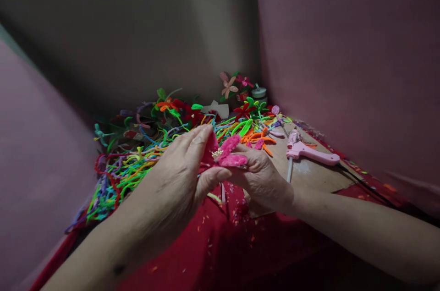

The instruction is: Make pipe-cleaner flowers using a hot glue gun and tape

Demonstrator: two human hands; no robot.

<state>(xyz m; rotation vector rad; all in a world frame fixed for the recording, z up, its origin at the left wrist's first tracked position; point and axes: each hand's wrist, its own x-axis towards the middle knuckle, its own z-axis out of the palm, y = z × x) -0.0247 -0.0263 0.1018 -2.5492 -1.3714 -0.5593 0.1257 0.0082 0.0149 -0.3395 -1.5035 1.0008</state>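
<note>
Between my two hands is a pink pipe-cleaner flower (pixel 233 159) with pale yellow stamens at its centre. My left hand (pixel 185 162) is closed on the flower's left side, its fingers over a darker pink petal and its thumb underneath. From the right, my right hand (pixel 263 176) grips the flower low down, under the lighter petals; its fingertips are partly hidden behind them. A pink glue gun (pixel 312 152) lies on a cardboard sheet (pixel 319 178) to the right of my right hand, with a clear glue stick showing beside it.
A heap of colourful pipe cleaners (pixel 134 169) spreads behind and left of my hands. Finished-looking flowers (pixel 228 85) stand at the back near a lidded jar (pixel 259 93). A black cord (pixel 364 185) runs right from the glue gun. Small scraps dot the red cloth (pixel 192 254); walls enclose the corner.
</note>
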